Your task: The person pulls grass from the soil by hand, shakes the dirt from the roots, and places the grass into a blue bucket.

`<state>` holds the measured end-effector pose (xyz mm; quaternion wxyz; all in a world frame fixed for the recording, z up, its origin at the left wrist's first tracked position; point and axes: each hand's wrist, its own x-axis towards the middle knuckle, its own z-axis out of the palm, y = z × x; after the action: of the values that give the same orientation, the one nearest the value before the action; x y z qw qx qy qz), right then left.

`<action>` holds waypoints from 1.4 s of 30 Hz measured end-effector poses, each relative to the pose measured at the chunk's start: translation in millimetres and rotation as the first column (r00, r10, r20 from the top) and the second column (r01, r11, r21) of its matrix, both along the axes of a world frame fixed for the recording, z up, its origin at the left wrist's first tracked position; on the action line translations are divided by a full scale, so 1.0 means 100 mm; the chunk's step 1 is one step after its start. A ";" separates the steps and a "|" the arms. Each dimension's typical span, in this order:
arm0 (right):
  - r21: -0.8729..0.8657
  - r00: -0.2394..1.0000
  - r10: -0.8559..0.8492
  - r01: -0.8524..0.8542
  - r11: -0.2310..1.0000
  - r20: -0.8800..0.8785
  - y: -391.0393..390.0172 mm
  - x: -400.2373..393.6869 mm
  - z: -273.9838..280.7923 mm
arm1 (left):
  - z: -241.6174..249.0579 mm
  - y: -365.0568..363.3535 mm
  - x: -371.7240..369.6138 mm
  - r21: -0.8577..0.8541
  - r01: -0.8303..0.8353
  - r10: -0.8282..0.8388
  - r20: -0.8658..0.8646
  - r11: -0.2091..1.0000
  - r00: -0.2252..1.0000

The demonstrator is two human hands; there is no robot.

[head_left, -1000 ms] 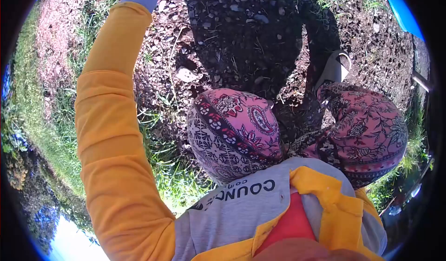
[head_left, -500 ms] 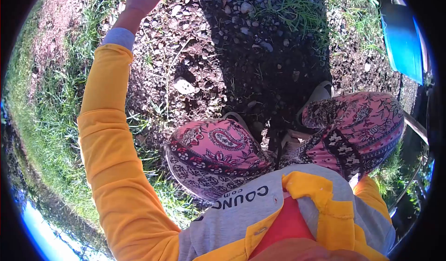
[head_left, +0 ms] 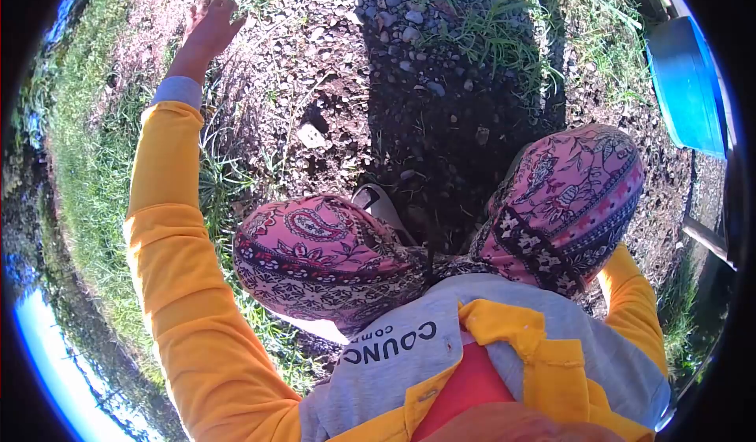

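Observation:
My left hand [head_left: 211,29] is stretched out at the upper left, over sunlit pebbly soil with some grass. Its thumb stands apart from the fingers, and I see nothing held in it. The yellow sleeve [head_left: 169,159] with a grey cuff runs down from that wrist. My right hand is hidden behind my bent knee [head_left: 571,190] in patterned pink trousers; only the right yellow sleeve [head_left: 636,304] shows beside the thigh. A pale stone [head_left: 311,136] lies on the soil in front of my other knee [head_left: 315,237].
A blue tub [head_left: 685,88] stands at the far right, near a wooden board [head_left: 705,239]. Grass [head_left: 94,182] grows along the left. Dark shadow covers stony ground [head_left: 449,127] ahead of me. One shoe [head_left: 384,210] shows between my knees.
My left hand has moved down and left in the picture, and its fingers now show more fully. My knees have shifted, and the sliver of skin near my right sleeve is now hidden.

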<state>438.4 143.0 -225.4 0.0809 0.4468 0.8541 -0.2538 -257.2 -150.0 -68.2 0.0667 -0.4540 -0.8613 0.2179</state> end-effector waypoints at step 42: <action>0.414 0.823 0.560 -0.545 0.729 0.097 1.52 -2.43 -1.67 | -2.33 1.65 3.19 0.144 -0.106 -0.066 0.842 0.984 0.535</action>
<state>195.3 295.4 -392.9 0.0388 0.1750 0.9832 -0.0342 61.9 14.5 -301.1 -0.3193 -0.4850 -0.8073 -0.1047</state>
